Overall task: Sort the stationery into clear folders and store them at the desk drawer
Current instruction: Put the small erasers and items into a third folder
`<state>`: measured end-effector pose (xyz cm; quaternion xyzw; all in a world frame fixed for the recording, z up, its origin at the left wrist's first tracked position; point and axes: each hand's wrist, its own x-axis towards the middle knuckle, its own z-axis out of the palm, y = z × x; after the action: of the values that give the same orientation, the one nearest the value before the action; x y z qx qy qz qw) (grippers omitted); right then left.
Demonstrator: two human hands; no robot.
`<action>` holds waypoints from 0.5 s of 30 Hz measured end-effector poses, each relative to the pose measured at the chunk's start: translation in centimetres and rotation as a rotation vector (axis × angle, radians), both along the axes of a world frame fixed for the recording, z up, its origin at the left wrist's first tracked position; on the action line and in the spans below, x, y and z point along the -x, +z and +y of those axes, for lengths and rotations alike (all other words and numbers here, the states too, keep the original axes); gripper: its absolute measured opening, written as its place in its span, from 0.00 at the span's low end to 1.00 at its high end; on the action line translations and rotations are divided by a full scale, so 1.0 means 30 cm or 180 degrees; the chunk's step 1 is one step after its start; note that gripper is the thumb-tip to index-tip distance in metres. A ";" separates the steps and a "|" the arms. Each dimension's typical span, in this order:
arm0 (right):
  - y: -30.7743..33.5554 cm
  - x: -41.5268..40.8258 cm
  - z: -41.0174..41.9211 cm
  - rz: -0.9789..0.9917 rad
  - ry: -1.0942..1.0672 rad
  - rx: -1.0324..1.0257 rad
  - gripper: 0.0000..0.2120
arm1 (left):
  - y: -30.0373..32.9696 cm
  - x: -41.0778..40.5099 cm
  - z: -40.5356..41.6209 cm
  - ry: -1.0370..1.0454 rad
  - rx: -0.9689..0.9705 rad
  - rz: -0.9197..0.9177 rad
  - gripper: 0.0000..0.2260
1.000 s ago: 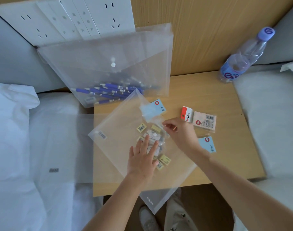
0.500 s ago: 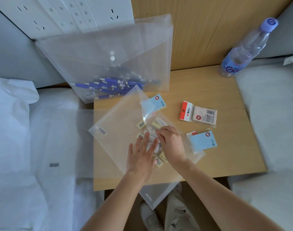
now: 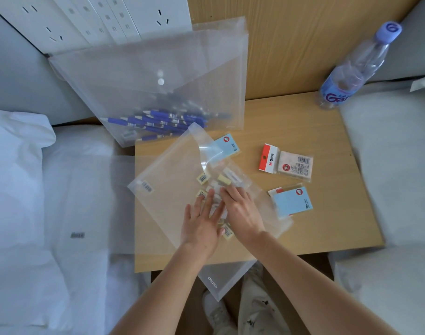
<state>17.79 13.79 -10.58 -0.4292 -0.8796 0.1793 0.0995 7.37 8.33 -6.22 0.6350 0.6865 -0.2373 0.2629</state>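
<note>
Here, both hands work at a clear folder (image 3: 168, 189) lying on the wooden tabletop (image 3: 327, 226). The left hand (image 3: 201, 226) lies flat on it, its grip wide with fingers spread. The right hand (image 3: 240, 209) has curled fingers on the small eraser packets (image 3: 227, 180) at the folder's mouth; whether its grip pinches one I cannot tell. At 12 o'clock a second folder (image 3: 158, 76) holds blue pens (image 3: 163, 122). At 3 o'clock lie a blue sticky-note pad (image 3: 292, 200) and a red-topped packet (image 3: 287, 164); a bottle (image 3: 356, 68) stands at 2 o'clock.
</note>
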 end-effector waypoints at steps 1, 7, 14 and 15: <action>0.001 -0.009 0.001 -0.0054 0.0046 -0.0049 0.26 | 0.000 0.002 0.000 0.0016 -0.0011 -0.0029 0.29; 0.015 -0.023 0.007 -0.0401 0.0266 -0.0217 0.29 | 0.000 0.012 -0.009 0.0112 -0.0110 -0.0228 0.30; 0.025 -0.069 -0.010 -0.0617 0.0108 -0.0089 0.35 | 0.014 0.040 -0.048 -0.0003 -0.0188 -0.0279 0.29; 0.026 -0.074 -0.013 -0.0670 0.0069 -0.0084 0.35 | 0.014 0.042 -0.052 -0.0025 -0.0200 -0.0245 0.29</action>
<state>20.01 13.39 -9.79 -0.4348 -0.8921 0.1228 0.0103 6.10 6.76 -5.80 0.6543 0.6805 -0.1921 0.2681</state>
